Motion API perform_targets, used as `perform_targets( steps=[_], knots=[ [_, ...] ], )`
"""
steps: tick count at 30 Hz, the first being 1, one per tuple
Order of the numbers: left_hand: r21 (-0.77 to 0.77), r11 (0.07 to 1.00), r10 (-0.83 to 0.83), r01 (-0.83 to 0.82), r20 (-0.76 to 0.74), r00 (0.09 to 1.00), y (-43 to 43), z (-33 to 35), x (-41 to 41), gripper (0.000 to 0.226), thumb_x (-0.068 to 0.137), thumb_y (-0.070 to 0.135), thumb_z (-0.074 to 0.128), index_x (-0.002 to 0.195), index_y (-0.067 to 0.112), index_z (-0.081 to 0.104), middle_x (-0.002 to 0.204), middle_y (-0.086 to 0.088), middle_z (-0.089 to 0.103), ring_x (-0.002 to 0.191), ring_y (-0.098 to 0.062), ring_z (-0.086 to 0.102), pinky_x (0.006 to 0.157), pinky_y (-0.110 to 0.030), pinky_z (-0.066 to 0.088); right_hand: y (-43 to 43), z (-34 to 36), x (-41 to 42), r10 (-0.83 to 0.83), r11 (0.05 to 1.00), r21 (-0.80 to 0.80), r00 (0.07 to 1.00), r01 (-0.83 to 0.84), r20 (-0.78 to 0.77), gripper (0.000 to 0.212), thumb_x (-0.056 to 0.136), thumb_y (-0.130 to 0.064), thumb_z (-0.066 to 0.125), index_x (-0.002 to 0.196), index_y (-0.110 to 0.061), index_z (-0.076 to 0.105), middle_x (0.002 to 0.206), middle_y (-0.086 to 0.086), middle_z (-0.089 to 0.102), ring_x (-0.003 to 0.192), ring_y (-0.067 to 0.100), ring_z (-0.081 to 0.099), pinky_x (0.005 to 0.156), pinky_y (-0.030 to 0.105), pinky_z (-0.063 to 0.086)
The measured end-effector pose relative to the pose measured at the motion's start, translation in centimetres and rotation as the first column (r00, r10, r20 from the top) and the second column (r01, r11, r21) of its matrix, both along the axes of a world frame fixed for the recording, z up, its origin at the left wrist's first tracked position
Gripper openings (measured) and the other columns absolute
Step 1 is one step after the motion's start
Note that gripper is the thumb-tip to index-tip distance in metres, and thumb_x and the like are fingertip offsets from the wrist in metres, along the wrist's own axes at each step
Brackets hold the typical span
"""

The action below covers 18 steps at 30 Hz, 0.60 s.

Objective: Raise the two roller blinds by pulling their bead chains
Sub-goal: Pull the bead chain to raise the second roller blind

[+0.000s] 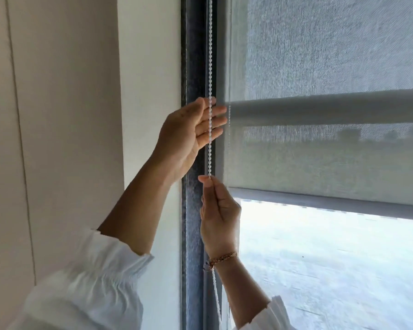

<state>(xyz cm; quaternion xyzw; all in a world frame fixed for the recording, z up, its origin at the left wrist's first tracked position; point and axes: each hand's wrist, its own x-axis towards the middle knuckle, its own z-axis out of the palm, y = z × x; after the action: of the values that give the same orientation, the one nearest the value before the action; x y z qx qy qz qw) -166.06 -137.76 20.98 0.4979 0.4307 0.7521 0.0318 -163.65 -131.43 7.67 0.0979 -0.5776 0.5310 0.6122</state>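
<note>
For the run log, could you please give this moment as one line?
right hand: pinching white bead chain | left hand: open beside chain | grey mesh roller blind: partly raised

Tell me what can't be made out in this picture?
- Roller at the top: cut off by the head view's upper edge.
- Chain loop's bottom: hidden behind the right hand and sleeve.
- Scenery behind the blind: blurred by fabric.
- Left hand: open beside the chain; contact unclear.

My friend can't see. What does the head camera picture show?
A right hand pinches a white bead chain beside a window, while the open left hand reaches for it higher up. The grey roller blind is partly raised.
</note>
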Motion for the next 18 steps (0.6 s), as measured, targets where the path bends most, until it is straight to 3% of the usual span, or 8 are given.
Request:
perform_targets(
  steps=[2, 3, 5, 8, 10, 12, 14, 18],
  knots=[
    [0.000, 0.999, -0.039, 0.039, 0.053, 0.998, 0.3, 0.4, 0.7, 0.027, 0.099, 0.025, 0.036, 0.100, 0.012, 0.060, 0.067, 0.006, 0.071, 0.064, -0.011, 0.068, 0.058, -0.024, 0.056, 0.1, -0.6, 0.0, -0.064, 0.997, 0.041, 0.998, 0.064, -0.008, 0.029, 0.089, -0.023, 0.048, 0.098, -0.005, 0.069, 0.056, -0.024, 0.047, 0.055, -0.008, 0.048, 0.062, 0.012, 0.038],
    [0.022, 1.000, -0.020, 0.019, 0.070, 0.997, 0.6, 0.3, 1.0, 0.027, 0.099, 0.023, 0.036, 0.095, 0.013, 0.060, 0.055, 0.008, 0.062, 0.049, -0.007, 0.056, 0.046, -0.020, 0.046, 0.2, -0.8, 0.0, -0.076, 0.995, 0.059, 0.997, 0.077, -0.016, 0.026, 0.089, -0.021, 0.049, 0.097, -0.006, 0.069, 0.054, -0.024, 0.048, 0.054, -0.008, 0.049, 0.060, 0.010, 0.038],
    [0.104, 0.991, 0.084, -0.089, 0.051, 0.995, 1.2, -0.2, 1.5, 0.029, 0.100, 0.020, 0.034, 0.082, 0.016, 0.056, 0.043, 0.012, 0.041, 0.037, -0.002, 0.028, 0.034, -0.015, 0.024, 0.3, -0.9, 0.1, -0.055, 0.992, 0.108, 0.998, 0.057, -0.024, 0.022, 0.090, -0.020, 0.050, 0.094, -0.013, 0.070, 0.053, -0.024, 0.053, 0.052, -0.007, 0.049, 0.057, 0.008, 0.037],
    [0.239, 0.943, 0.254, -0.232, -0.065, 0.965, 1.6, -0.7, 2.1, 0.033, 0.100, 0.018, 0.034, 0.071, 0.021, 0.050, 0.039, 0.013, 0.031, 0.035, -0.002, 0.019, 0.032, -0.015, 0.018, 0.4, -0.2, 0.0, 0.175, 0.983, 0.041, 0.982, -0.178, 0.070, 0.020, 0.088, -0.030, 0.051, 0.086, -0.028, 0.071, 0.050, -0.015, 0.050, 0.046, -0.001, 0.039, 0.050, 0.016, 0.032],
    [0.272, 0.928, 0.296, -0.254, -0.129, 0.946, 1.4, -0.7, 2.2, 0.033, 0.099, 0.020, 0.034, 0.071, 0.024, 0.049, 0.040, 0.014, 0.031, 0.036, -0.002, 0.020, 0.034, -0.015, 0.019, 0.9, 0.9, 0.1, 0.392, 0.918, -0.096, 0.918, -0.385, 0.058, 0.027, 0.086, -0.039, 0.051, 0.079, -0.022, 0.071, 0.057, -0.007, 0.045, 0.048, 0.007, 0.036, 0.048, 0.023, 0.030],
    [0.285, 0.928, 0.287, -0.241, -0.132, 0.949, 1.2, -0.8, 2.0, 0.032, 0.099, 0.019, 0.034, 0.072, 0.024, 0.050, 0.041, 0.014, 0.031, 0.036, -0.002, 0.019, 0.034, -0.015, 0.019, 1.9, 2.5, 0.3, 0.447, 0.886, -0.135, 0.895, -0.443, -0.004, 0.042, 0.087, -0.048, 0.043, 0.081, -0.017, 0.071, 0.068, 0.007, 0.053, 0.059, 0.015, 0.047, 0.056, 0.028, 0.040],
    [0.287, 0.924, 0.300, -0.253, -0.135, 0.944, 1.1, -1.4, 1.6, 0.031, 0.099, 0.019, 0.034, 0.073, 0.023, 0.050, 0.042, 0.013, 0.030, 0.037, -0.002, 0.020, 0.034, -0.016, 0.020, 2.5, 4.9, 0.8, 0.482, 0.865, -0.137, 0.875, -0.482, -0.042, 0.052, 0.083, -0.051, 0.036, 0.088, -0.011, 0.068, 0.077, 0.008, 0.060, 0.070, 0.017, 0.055, 0.067, 0.028, 0.048],
    [0.248, 0.938, 0.283, -0.244, -0.134, 0.950, 1.9, -4.4, 1.5, 0.030, 0.096, 0.024, 0.036, 0.072, 0.029, 0.053, 0.041, 0.014, 0.035, 0.034, -0.001, 0.026, 0.036, -0.012, 0.023, 3.0, 9.8, 1.8, 0.549, 0.820, -0.120, 0.829, -0.559, -0.111, 0.038, 0.095, -0.035, 0.037, 0.089, -0.011, 0.066, 0.078, 0.001, 0.068, 0.072, 0.012, 0.063, 0.068, 0.024, 0.053]
  ],
)
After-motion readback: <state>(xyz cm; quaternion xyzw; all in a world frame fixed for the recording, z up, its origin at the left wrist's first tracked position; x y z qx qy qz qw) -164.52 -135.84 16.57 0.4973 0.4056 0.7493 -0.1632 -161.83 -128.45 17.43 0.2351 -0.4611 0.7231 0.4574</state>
